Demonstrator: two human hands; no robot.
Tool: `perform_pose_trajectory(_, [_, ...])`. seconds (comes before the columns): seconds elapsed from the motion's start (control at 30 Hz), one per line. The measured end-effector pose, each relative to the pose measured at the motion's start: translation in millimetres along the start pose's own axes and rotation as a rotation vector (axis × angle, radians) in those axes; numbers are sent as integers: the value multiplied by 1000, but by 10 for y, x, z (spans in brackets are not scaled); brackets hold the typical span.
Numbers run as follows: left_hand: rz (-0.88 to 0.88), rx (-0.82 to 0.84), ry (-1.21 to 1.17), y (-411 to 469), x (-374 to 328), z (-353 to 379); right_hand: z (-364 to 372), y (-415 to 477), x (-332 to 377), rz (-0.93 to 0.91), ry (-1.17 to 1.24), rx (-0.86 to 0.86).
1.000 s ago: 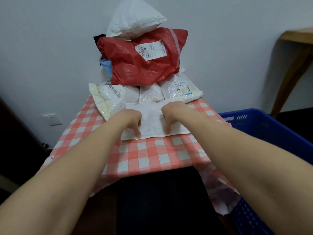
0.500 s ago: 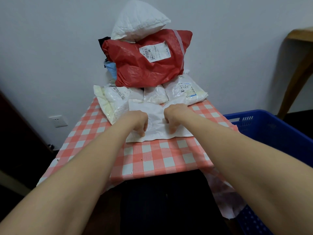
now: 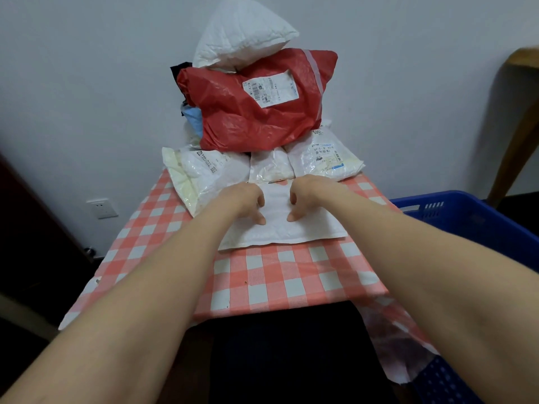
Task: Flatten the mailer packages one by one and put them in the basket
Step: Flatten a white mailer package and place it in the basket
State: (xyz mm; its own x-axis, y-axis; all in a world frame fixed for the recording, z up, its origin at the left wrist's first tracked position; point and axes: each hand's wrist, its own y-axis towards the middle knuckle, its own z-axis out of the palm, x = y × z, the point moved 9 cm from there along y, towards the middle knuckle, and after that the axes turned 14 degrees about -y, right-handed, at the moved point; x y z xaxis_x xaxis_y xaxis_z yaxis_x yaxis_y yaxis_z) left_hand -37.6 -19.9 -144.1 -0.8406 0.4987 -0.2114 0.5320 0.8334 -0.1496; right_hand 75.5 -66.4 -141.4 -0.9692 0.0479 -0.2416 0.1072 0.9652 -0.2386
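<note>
While both arms reach forward, the table with its red and white checked cloth fills the middle of the view. A blue basket stands on the floor just beside the table's right side.

At the far edge of the table, against the wall, a heap of packages is piled up. A big red mailer with a white label lies on the heap, and a puffy white mailer rests tilted on top of it. Under the red one three white packages lie in a row: the left package, the middle package and the right package.

Nearer to the person, just in front of this row, a flat white mailer lies on the cloth, apart from the basket. Both hands are on its far half, close to each other. The left hand has its fingers curled down and the tips press on the mailer's surface. The right hand does the same, with bent fingers and one tip pushing down. Neither hand is wrapped around the mailer; it lies under them, with its near edge free on the cloth.

A wall socket sits low on the wall at the left.
</note>
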Motion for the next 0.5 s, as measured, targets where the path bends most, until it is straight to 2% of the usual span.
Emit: perform_pose_trajectory(0.5, [18, -19, 31, 74, -47, 68, 1, 42, 65, -61, 80, -16])
